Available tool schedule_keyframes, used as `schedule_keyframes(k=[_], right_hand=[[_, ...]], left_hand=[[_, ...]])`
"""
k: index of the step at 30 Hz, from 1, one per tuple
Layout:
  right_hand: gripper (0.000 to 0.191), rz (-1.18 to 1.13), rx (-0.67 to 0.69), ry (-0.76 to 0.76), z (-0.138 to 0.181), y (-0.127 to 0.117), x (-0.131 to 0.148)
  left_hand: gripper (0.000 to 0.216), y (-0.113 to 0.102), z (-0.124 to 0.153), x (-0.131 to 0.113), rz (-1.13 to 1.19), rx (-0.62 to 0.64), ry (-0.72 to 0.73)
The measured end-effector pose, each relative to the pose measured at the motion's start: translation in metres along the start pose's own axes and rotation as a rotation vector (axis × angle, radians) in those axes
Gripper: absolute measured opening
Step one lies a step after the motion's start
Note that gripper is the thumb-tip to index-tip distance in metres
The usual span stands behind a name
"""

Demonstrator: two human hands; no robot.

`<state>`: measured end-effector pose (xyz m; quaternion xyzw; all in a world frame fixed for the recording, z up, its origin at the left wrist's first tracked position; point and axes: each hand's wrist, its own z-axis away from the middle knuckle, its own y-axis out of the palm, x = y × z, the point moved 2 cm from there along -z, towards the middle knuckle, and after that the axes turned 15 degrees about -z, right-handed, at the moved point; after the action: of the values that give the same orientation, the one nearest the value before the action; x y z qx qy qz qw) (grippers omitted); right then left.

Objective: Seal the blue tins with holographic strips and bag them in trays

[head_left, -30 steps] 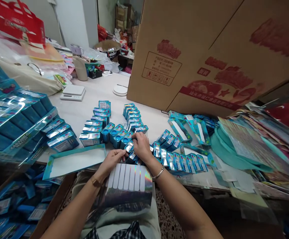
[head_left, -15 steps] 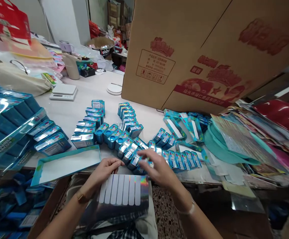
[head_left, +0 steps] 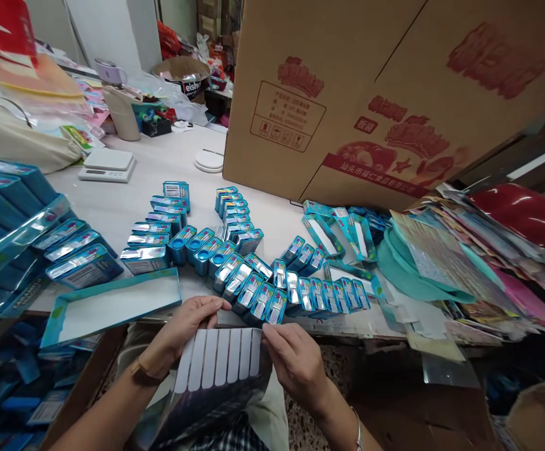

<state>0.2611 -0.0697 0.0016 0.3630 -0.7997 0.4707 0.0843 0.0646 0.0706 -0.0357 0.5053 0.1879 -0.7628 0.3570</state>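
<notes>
My left hand (head_left: pixel 185 326) pinches the top left edge of a holographic sticker sheet (head_left: pixel 218 363) held over my lap; several white strips show where stickers are gone. At the sheet's upper right corner my right hand (head_left: pixel 291 360) has its fingertips pinched on the sheet's edge. Just beyond my hands, rows of small blue tins (head_left: pixel 254 291) lie along the table's near edge, some with shiny silver stickers on top.
A large cardboard box (head_left: pixel 347 94) stands at the back right. An empty teal tray (head_left: pixel 108 307) lies left of my hands. Stacked blue packs (head_left: pixel 4 219) sit far left, a white scale (head_left: pixel 106 166) behind, and coloured sheets (head_left: pixel 465 263) are piled at right.
My right hand has left the tins and come back down to the sticker sheet's right corner. My left hand stays on the sheet. The view has shifted slightly left.
</notes>
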Motion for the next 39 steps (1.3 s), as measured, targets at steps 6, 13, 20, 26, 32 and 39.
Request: schedule_keyframes(k=[6,13,20,26,32,39], right_hand=[[0.063,0.004,-0.001,-0.112,0.003,0.004,-0.007],[0.057,0.036,0.004,-0.182,0.005,0.001,-0.012],[0.044,-0.052,-0.059,-0.11,-0.003,0.007,-0.014],[0.029,-0.134,-0.11,-0.06,-0.018,0.0,0.006],[0.019,-0.418,-0.17,0.134,-0.052,-0.032,0.029],[0.01,-0.749,-0.182,0.512,-0.135,0.0,0.004]], left_hand=[[0.039,-0.003,-0.001,0.008,0.117,-0.025,-0.004],[0.032,-0.006,-0.009,0.025,0.225,-0.037,-0.055],[0.026,-0.005,-0.015,0.027,0.349,-0.03,-0.111],[0.036,-0.013,-0.012,0.019,0.286,-0.114,-0.084],[0.043,-0.036,-0.003,0.01,-0.108,-0.443,0.13],[0.069,-0.027,0.018,0.005,-0.233,-0.234,0.347]])
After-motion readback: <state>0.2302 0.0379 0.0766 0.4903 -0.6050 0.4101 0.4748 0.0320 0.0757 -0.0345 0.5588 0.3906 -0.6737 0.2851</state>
